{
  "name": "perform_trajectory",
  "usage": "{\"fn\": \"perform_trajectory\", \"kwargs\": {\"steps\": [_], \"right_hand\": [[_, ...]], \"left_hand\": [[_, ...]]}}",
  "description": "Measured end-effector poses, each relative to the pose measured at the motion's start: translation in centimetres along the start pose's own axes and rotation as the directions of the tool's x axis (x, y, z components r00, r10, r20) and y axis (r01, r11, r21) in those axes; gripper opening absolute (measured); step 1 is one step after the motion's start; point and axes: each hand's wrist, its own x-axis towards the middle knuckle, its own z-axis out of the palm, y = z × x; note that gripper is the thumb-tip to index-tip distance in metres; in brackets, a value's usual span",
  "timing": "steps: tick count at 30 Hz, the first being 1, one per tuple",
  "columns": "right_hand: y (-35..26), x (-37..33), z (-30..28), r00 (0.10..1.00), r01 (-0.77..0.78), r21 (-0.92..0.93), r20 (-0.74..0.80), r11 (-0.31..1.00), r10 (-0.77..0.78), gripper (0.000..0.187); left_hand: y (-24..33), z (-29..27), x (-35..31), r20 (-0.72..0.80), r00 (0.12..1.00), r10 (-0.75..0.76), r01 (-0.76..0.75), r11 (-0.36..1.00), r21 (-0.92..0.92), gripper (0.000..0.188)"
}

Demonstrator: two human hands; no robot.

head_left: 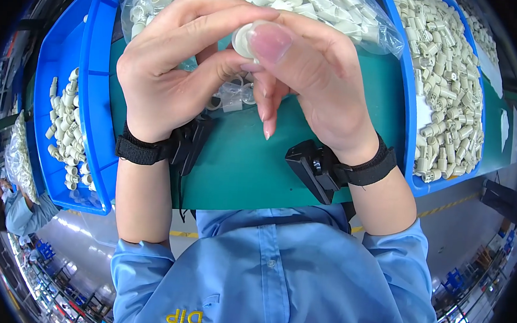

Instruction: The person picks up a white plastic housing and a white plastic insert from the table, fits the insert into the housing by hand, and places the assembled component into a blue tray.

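Both hands meet over the workbench, close up in the upper middle of the head view. A small off-white plastic cap-like part (240, 42) sits between their fingertips. My left hand (160, 67) pinches it from the left with thumb and forefinger. My right hand (328, 86) presses its thumb over the part's right side, hiding much of it. Whether the part is one piece or two fitted together, I cannot tell. Below the hands, a see-through plastic bag (234, 95) with white ring-shaped pieces shows in part.
To the left stands a blue bin (89, 33) with a small heap of off-white fittings (68, 120). A blue bin (411, 135) full of similar fittings (447, 84) is at the right. Behind the hands lies a large clear bag of white tubes (349, 31). A green mat (240, 172) covers the bench.
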Motion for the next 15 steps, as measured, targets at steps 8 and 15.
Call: {"fn": "perform_trajectory", "kwargs": {"steps": [8, 15], "right_hand": [[0.3, 0.1, 0.9, 0.998, -0.018, 0.083, -0.055, 0.996, 0.023, 0.045], [0.4, -0.1, 1.1, 0.996, -0.019, 0.138, -0.078, 0.99, 0.031, 0.046]], "left_hand": [[-0.1, 0.1, -0.2, -0.033, 0.999, -0.012, 0.015, 0.995, 0.101, 0.026], [0.3, 0.7, -0.6, -0.081, 0.996, -0.03, 0.04, 0.99, 0.134, 0.024]]}}
